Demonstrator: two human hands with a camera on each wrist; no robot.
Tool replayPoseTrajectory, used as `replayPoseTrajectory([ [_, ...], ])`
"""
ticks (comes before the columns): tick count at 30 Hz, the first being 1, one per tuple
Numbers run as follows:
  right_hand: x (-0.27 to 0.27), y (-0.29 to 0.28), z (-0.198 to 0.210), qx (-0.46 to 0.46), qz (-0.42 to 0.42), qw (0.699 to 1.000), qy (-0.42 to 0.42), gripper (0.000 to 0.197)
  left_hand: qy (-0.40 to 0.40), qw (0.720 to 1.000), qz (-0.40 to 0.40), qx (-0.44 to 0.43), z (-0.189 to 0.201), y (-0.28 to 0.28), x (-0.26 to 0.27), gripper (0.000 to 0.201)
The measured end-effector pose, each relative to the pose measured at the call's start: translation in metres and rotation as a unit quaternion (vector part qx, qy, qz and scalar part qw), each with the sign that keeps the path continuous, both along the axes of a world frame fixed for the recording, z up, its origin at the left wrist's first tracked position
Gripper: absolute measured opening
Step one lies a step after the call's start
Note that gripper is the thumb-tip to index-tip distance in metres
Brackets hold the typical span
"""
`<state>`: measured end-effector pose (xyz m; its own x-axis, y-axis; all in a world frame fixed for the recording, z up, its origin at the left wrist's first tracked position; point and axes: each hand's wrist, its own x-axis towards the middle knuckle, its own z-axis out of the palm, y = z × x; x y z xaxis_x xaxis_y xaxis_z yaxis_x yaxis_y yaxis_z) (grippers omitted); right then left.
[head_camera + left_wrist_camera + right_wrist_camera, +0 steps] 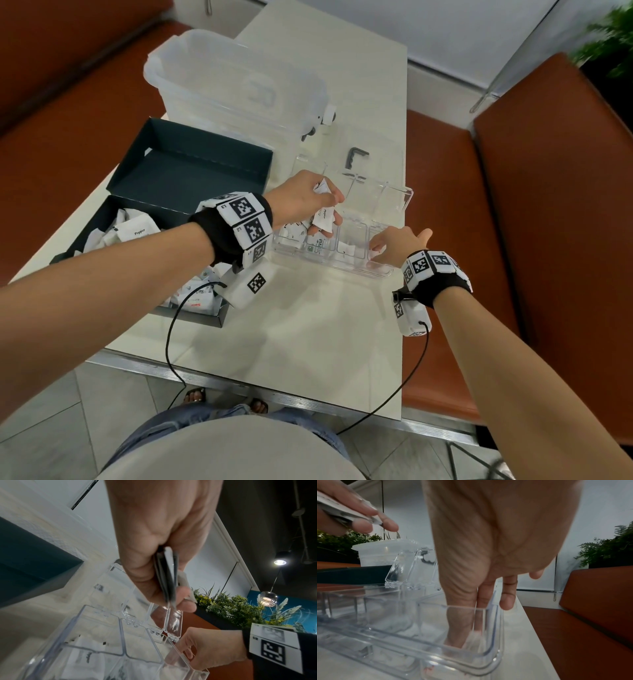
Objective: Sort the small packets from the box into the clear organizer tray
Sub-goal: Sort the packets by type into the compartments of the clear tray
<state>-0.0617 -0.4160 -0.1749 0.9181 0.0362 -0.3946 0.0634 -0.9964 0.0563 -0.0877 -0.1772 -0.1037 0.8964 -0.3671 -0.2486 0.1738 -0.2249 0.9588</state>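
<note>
Left hand (301, 202) hovers over the left half of the clear organizer tray (383, 272), fingers and thumb clamped on a few white packets (323, 217); in the left wrist view the packets (169, 574) show edge-on between thumb and fingers. Exact count of held packets cannot be told.

Right hand (399, 245) reaches into the rightmost compartment of the tray, at its right end near the table's right edge. In the right wrist view the right hand (488, 547) has thumb and a finger down inside that compartment (471, 635) against something pale at the bottom; whether the grip is closed on a packet cannot be told, blurred through the plastic. The other fingers stay outside the tray wall.

Tray lids stand hinged open on the far side. Several compartments already hold white packets, seen through the clear front wall.

Dark box (102, 236) sits at the table's left edge, just beside the tray, with many white packets inside, 1 reading "Pepper". Its dark lid (191, 161) lies open behind it. A frosted plastic bin (236, 85) stands toward the table's far edge, behind the lid and tray. Table (308, 342) is pale and glossy.
</note>
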Motion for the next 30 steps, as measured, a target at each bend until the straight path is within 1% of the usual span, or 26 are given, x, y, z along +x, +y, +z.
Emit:
replayPoseTrajectory([
  [3,-0.004,0.000,0.007,0.019,-0.007,1.000,0.005,0.031,0.001,1.000,0.000,-0.008,0.000,0.001,0.001,0.022],
  [5,-0.007,0.001,0.015,0.033,-0.018,0.999,0.001,0.028,0.001,1.000,0.000,-0.012,0.000,0.002,0.001,0.022],
  [7,-0.010,0.004,0.028,0.052,-0.026,0.998,-0.030,0.023,0.003,1.000,0.002,-0.019,0.001,0.004,0.002,0.023],
  [9,-0.014,0.010,0.045,0.091,-0.038,0.991,-0.095,0.021,0.007,0.999,0.011,-0.030,0.002,0.007,0.003,0.024],
  [11,-0.021,0.021,0.065,0.179,-0.049,0.968,-0.166,0.020,0.012,0.998,0.027,-0.050,0.003,0.009,0.004,0.024],
  [12,-0.026,0.030,0.075,0.248,-0.056,0.948,-0.192,0.019,0.011,0.997,0.035,-0.062,0.004,0.009,0.004,0.025],
  [13,-0.032,0.041,0.082,0.324,-0.066,0.921,-0.204,0.019,0.009,0.996,0.042,-0.073,0.004,0.010,0.003,0.025],
  [15,-0.046,0.067,0.091,0.440,-0.092,0.872,-0.193,0.025,-0.003,0.995,0.051,-0.091,0.006,0.009,0.002,0.025],
  [17,-0.056,0.089,0.092,0.503,-0.128,0.839,-0.163,0.036,-0.011,0.993,0.065,-0.100,0.007,0.010,0.001,0.024],
  [19,-0.061,0.102,0.090,0.538,-0.157,0.814,-0.152,0.039,-0.010,0.992,0.071,-0.104,0.008,0.013,-0.001,0.028],
  [22,-0.062,0.109,0.089,0.556,-0.180,0.799,-0.145,0.033,0.026,0.990,0.065,-0.121,0.011,0.021,-0.004,0.036],
  [24,-0.062,0.111,0.088,0.564,-0.186,0.793,-0.133,0.023,0.075,0.986,0.049,-0.140,0.014,0.028,-0.006,0.043],
  [26,-0.061,0.114,0.089,0.579,-0.196,0.783,-0.117,0.014,0.118,0.981,0.037,-0.148,0.016,0.035,-0.008,0.045],
  [28,-0.061,0.117,0.091,0.597,-0.202,0.770,-0.100,0.013,0.140,0.977,0.033,-0.155,0.017,0.040,-0.009,0.043],
  [29,-0.061,0.120,0.093,0.599,-0.200,0.770,-0.095,0.017,0.142,0.977,0.034,-0.156,0.018,0.042,-0.010,0.042],
  [30,-0.060,0.123,0.094,0.592,-0.195,0.776,-0.092,0.022,0.138,0.978,0.036,-0.153,0.018,0.044,-0.010,0.042],
])
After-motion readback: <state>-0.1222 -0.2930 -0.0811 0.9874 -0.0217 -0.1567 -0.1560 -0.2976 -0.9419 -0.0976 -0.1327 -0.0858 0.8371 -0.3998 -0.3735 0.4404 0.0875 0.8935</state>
